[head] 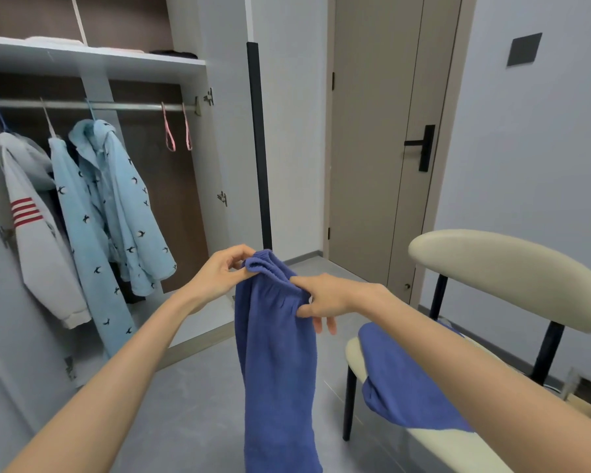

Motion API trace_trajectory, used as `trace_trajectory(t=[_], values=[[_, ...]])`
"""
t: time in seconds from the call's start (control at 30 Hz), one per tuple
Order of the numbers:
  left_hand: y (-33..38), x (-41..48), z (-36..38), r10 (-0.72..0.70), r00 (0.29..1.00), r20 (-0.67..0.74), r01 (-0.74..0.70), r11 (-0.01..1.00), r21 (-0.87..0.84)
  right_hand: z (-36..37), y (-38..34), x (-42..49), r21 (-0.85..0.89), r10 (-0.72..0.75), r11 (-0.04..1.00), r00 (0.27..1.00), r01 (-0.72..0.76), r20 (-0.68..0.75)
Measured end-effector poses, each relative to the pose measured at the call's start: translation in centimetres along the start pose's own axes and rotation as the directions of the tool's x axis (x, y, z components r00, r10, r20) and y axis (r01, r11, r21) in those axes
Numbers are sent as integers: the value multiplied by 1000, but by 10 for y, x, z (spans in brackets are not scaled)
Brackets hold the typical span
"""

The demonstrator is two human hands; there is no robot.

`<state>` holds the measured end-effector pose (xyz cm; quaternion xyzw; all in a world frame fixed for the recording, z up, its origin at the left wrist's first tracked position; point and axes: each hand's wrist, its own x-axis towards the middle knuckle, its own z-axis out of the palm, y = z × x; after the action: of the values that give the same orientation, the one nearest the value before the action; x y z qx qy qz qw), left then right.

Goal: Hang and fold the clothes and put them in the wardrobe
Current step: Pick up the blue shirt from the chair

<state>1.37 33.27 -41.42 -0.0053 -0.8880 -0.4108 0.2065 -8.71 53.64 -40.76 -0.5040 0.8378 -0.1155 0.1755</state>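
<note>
both hands — left (223,272) and right (325,298) — are pinching the waistband of the blue trousers (277,353), dangling before the wardrobe (198,131). folding seems underway (another blue piece (403,380) is lying on the chair (492,264)); next, probably matching the legs.

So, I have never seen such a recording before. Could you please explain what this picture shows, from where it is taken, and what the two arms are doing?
There is no machine here. A person wears a wide-angle camera on the head, so this single picture looks forward and down along their own bare arms. The left hand and the right hand both hold the elastic waist of what seem to be blue trousers, which hang down freely. On the right stands a chair with a second blue garment lying on its seat. On the left is the open wardrobe: a white jacket and pale blue printed clothes hang on its rail, beside two empty pink hangers.
</note>
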Motion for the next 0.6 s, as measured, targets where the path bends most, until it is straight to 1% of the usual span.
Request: trace_trajectory(t=[0.07,0.13,0.2,0.27,0.37,0.43,0.47,0.53,0.6], values=[[-7,-3,1,-22,1000,-21,22,1000,0,-3,3,-3,-179,-37,984,992,15,-121],[-11,-4,3,-34,999,-33,34,999,8,-6,3,-7,-418,-107,908,956,-18,-273],[-13,-3,5,-28,998,-54,30,999,37,-9,5,-8,-553,-174,829,906,-76,-385],[-13,-2,8,-30,996,-81,35,998,55,-9,9,-7,-607,-192,787,895,-105,-403],[-16,-3,13,-78,988,-132,86,995,49,-8,15,-5,-659,-168,748,941,-73,-295],[-18,-4,15,-109,982,-155,117,992,43,-5,18,-3,-680,-145,729,954,-76,-261],[-20,-4,16,-125,979,-164,133,990,41,-4,19,-3,-688,-144,720,951,-88,-272],[-22,-4,18,-161,971,-178,171,984,41,-5,20,-1,-673,-169,730,923,-118,-345],[-22,-5,17,-203,962,-181,208,978,11,-8,19,-1,-575,-179,806,869,-140,-462]])
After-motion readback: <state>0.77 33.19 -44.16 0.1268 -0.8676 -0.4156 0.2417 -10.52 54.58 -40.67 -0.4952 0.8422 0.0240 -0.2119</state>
